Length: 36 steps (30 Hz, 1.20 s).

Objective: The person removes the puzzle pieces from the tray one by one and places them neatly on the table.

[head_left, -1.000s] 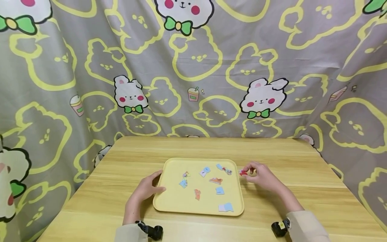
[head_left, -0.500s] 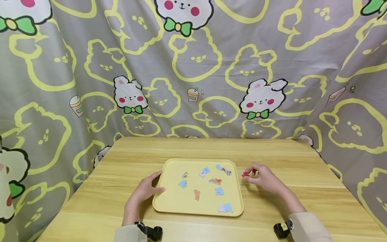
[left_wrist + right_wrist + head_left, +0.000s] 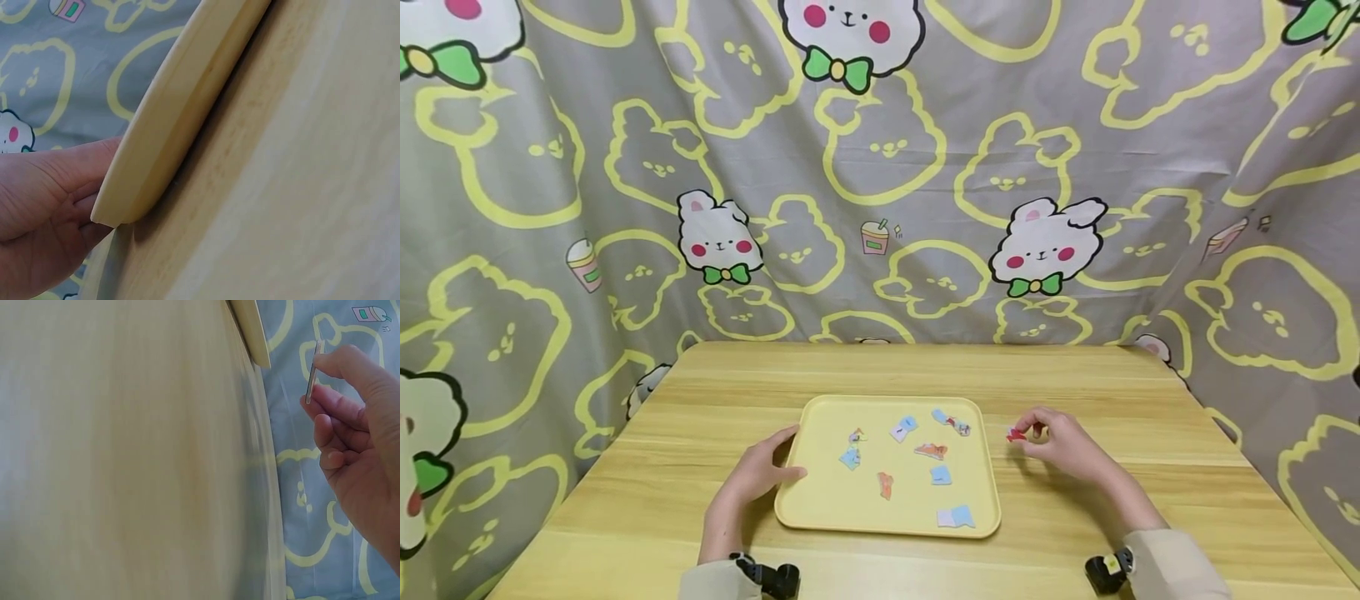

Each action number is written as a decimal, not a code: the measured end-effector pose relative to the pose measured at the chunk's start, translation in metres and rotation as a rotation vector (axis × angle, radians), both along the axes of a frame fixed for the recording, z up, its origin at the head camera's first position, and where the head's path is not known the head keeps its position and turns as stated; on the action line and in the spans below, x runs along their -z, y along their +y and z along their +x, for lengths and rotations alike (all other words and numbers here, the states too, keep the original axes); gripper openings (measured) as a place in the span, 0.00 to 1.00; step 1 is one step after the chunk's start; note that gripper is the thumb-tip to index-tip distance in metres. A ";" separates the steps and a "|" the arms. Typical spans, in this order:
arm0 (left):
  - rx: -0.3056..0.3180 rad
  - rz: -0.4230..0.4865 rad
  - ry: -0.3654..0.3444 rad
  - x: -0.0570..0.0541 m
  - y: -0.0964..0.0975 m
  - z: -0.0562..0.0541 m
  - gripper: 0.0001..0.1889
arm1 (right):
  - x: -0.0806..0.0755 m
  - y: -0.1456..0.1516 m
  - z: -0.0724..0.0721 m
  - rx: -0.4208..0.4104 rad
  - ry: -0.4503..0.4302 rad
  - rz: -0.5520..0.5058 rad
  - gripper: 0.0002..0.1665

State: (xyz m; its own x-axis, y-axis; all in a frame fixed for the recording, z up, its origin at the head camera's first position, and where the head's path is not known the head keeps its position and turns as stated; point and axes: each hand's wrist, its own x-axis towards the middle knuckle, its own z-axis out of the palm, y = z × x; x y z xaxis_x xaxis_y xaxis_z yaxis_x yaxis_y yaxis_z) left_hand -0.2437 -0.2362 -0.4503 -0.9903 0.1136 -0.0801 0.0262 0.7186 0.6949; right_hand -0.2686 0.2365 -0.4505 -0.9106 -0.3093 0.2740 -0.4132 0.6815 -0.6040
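A yellow tray (image 3: 831, 518) lies on the table, bearing several small flat puzzle pieces. My left hand (image 3: 757, 468) grips its left edge, thumb over the rim; the left wrist view has the hand (image 3: 53, 206) behind the tray's side wall (image 3: 162, 119), partly hidden. Beyond the right rim, my right hand (image 3: 1060, 442) pinches a red puzzle piece (image 3: 1016, 435) between thumb and fingers. The piece (image 3: 312, 378) appears edge-on in the right wrist view, above the table. Among the pieces on the tray are a brown one (image 3: 931, 451) and a joined blue-and-pink pair (image 3: 956, 517).
The wooden table (image 3: 1075, 367) stretches around the tray on all sides. A grey patterned curtain (image 3: 917, 275) hangs behind it and at both sides. Each wrist carries a small black camera, the left one (image 3: 778, 578) close to the tray's front.
My right hand has drawn a little to the right, away from the tray rim, with the red puzzle piece. The left hand keeps its hold on the tray.
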 end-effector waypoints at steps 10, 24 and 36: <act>-0.005 0.003 -0.010 0.002 -0.002 -0.001 0.41 | 0.002 0.007 0.001 0.008 -0.016 0.004 0.06; 0.010 0.008 0.008 -0.002 -0.001 0.000 0.41 | 0.002 0.006 0.001 -0.038 -0.037 0.067 0.07; 0.000 0.010 0.013 -0.001 0.000 0.001 0.40 | 0.005 0.003 0.002 -0.131 0.076 0.203 0.09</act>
